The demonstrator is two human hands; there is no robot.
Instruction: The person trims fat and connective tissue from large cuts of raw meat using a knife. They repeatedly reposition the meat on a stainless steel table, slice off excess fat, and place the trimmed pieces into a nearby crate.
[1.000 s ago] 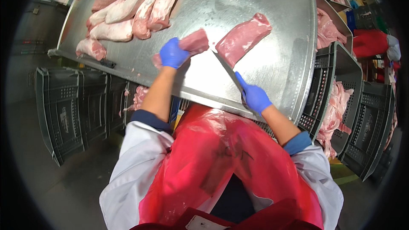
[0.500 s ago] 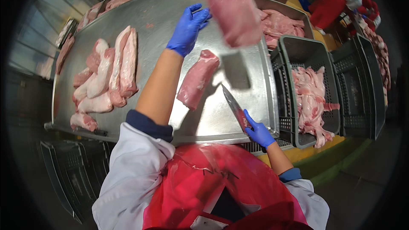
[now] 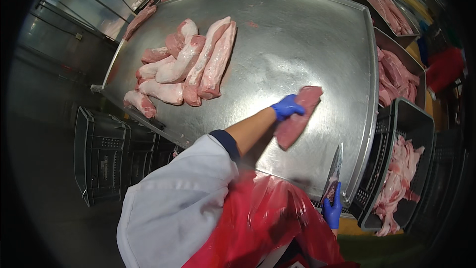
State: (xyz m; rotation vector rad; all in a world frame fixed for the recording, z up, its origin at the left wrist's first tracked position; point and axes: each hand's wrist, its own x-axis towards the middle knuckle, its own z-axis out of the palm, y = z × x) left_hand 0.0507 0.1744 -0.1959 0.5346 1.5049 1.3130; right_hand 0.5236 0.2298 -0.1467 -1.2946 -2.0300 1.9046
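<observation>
My left hand (image 3: 287,108), in a blue glove, is closed around a trimmed piece of pork loin (image 3: 293,132) that lies slantwise at the near right part of the metal table (image 3: 282,44). Its thumb presses on the meat's upper side; the other fingers are partly hidden. Low at the right, my gloved right hand (image 3: 331,208) grips a knife (image 3: 335,167), whose blade points away from me over the table's near right corner. Several untrimmed pork loins (image 3: 180,64) with pale fat lie heaped on the table's left side.
A grey crate (image 3: 402,119) with pale trimmings (image 3: 399,178) stands right of the table. Metal trays of meat (image 3: 396,77) line the right and far edges. Dark crates (image 3: 104,151) stand below the left side. Someone in red (image 3: 445,69) is at the far right.
A large piece of meat that was in the air beyond my open left hand is gone from there. The left hand has come back and closed on the loin piece. The view has swung left.
</observation>
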